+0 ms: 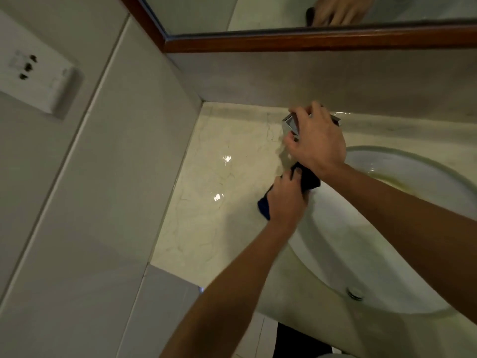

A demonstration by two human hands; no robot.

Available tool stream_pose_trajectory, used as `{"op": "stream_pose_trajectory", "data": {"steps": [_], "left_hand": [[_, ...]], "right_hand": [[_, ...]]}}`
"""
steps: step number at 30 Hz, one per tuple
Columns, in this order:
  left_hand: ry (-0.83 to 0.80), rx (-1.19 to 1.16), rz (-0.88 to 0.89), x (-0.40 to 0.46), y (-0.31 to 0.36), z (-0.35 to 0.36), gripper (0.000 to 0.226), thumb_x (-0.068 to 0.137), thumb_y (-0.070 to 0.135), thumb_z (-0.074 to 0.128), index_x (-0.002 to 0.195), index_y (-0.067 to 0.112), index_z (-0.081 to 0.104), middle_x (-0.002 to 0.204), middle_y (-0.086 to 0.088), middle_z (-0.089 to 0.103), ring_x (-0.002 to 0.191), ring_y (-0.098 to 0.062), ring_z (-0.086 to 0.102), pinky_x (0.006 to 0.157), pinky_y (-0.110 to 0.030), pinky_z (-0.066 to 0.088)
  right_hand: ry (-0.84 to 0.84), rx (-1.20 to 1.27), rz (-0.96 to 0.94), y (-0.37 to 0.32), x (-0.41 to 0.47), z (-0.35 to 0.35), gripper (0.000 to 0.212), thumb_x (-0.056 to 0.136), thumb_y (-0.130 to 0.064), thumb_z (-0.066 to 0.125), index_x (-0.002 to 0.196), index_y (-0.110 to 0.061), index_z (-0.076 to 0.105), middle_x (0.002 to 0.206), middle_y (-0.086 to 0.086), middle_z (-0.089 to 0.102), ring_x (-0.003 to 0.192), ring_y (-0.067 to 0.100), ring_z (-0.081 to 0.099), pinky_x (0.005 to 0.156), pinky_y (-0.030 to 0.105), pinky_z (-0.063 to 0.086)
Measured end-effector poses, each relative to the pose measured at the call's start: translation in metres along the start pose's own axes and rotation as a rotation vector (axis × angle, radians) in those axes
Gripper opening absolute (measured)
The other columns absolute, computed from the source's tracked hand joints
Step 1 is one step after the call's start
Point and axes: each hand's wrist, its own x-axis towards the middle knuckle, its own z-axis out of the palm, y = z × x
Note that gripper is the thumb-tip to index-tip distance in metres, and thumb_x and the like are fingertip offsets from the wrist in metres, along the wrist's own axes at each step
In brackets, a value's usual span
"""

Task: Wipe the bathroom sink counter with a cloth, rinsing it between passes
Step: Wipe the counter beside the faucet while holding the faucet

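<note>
cloth at the basin edge

cloth (307, 180), dark blue, bunched in left hand (287, 200), grip closed around it over the sink (387, 228) rim beside the wet marble desk (219, 177). right hand (316, 140) wraps the chrome tap (290, 124), fingers curled.

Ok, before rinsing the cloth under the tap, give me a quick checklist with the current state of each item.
1. Cloth held in left hand: ok.
2. Right hand on the faucet: ok.
3. Water running: cannot tell, no stream visible.
4. Cloth over the basin: not ok, it sits at the rim beside the counter.
5. Drain unobstructed: ok.
</note>
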Motion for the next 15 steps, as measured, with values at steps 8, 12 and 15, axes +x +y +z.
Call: {"op": "stream_pose_trajectory", "data": {"steps": [8, 12, 15], "left_hand": [[-0.068, -0.431, -0.128, -0.002, -0.031, -0.072, 0.018, 0.088, 0.028, 0.054, 0.099, 0.014, 0.056, 0.098, -0.006, 0.061, 0.084, -0.021, 0.057, 0.071, -0.033, 0.041], [0.107, -0.258, -0.195, 0.009, -0.113, -0.136, 0.015, 0.086, 0.024, 0.061, 0.100, 0.019, 0.060, 0.092, 0.002, 0.060, 0.080, -0.018, 0.055, 0.067, -0.028, 0.034], [0.191, -0.088, -0.265, 0.014, -0.177, -0.159, 0.023, 0.091, 0.023, 0.065, 0.112, 0.012, 0.065, 0.095, 0.001, 0.063, 0.082, -0.019, 0.057, 0.068, -0.030, 0.037]], "right_hand": [[-0.012, 0.015, -0.034, 0.001, 0.000, -0.002, 0.045, 0.092, -0.036, 0.061, 0.131, -0.016, 0.053, 0.122, 0.013, 0.050, 0.112, 0.030, 0.054, 0.082, 0.045, 0.056], [-0.019, 0.027, -0.039, 0.002, 0.001, -0.002, 0.046, 0.092, -0.035, 0.062, 0.132, -0.016, 0.052, 0.123, 0.014, 0.051, 0.112, 0.030, 0.054, 0.083, 0.046, 0.057], [-0.011, 0.017, -0.041, 0.001, 0.001, -0.002, 0.046, 0.091, -0.034, 0.061, 0.132, -0.015, 0.052, 0.123, 0.014, 0.051, 0.113, 0.031, 0.054, 0.082, 0.046, 0.056]]}}
